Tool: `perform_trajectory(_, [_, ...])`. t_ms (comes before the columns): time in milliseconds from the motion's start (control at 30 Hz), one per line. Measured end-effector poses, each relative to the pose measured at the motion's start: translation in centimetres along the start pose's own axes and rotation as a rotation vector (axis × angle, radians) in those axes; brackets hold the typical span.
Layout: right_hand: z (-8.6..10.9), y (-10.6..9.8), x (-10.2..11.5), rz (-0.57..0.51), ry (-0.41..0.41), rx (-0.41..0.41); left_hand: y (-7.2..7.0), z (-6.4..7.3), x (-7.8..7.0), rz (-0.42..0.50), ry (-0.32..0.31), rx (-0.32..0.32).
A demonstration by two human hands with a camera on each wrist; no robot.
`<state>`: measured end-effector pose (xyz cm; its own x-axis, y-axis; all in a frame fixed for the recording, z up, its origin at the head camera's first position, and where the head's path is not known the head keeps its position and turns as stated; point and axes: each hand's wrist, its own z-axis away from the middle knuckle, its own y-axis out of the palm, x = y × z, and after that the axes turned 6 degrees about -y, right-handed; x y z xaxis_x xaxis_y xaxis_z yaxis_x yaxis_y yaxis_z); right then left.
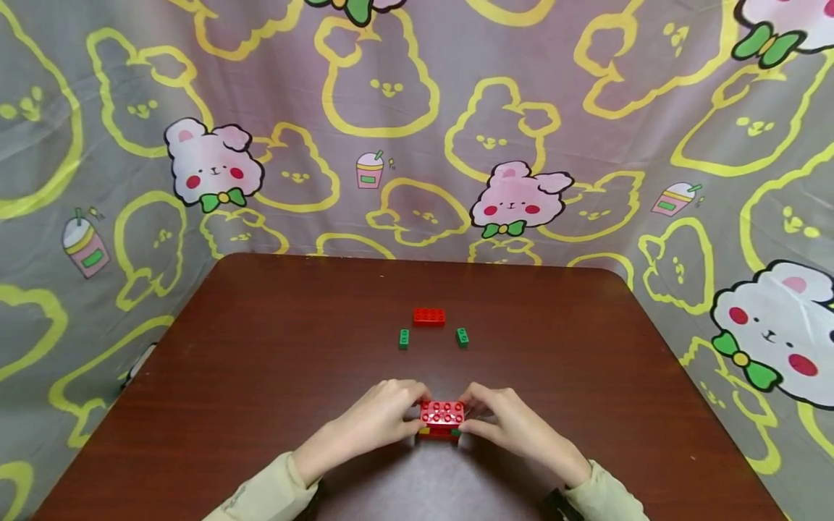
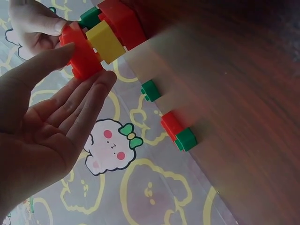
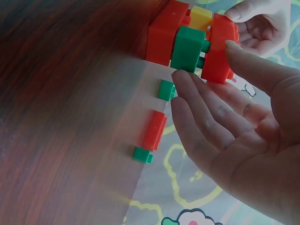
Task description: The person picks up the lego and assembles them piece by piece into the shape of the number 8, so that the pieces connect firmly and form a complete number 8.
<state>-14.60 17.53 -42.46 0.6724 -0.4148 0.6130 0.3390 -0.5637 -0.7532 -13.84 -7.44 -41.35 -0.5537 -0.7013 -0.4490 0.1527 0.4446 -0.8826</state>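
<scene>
In the head view a stack of toy building bricks stands near the front of the table. Its top red brick (image 1: 442,412) is pinched from both ends. My left hand (image 1: 386,412) holds the left end between thumb and fingers, and my right hand (image 1: 511,420) grips the right end likewise. Beneath it, side by side, a yellow brick (image 2: 107,42) and a green brick (image 3: 189,48) sit on a lower red brick (image 3: 165,33). Studs show in a narrow gap under the top brick in the right wrist view.
Farther back on the brown table (image 1: 293,347) lies a loose red brick (image 1: 428,317). A small green brick (image 1: 404,339) lies in front of it to the left, another green brick (image 1: 462,337) to the right. Patterned cloth (image 1: 404,159) hangs behind the table.
</scene>
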Motion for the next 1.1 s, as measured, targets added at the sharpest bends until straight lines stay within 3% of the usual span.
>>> perform_trajectory(567, [0.5, 0.7, 0.1, -0.056, -0.009, 0.009, -0.2, 0.2, -0.5, -0.037, 0.021, 0.006])
perform_trajectory(767, [0.6, 0.8, 0.1, -0.061, -0.009, -0.014, -0.3, 0.0, -0.4, -0.005, 0.002, 0.02])
perform_trajectory(1100, [0.3, 0.8, 0.1, -0.057, -0.021, -0.024, -0.4, -0.1, 0.2, 0.031, 0.022, 0.012])
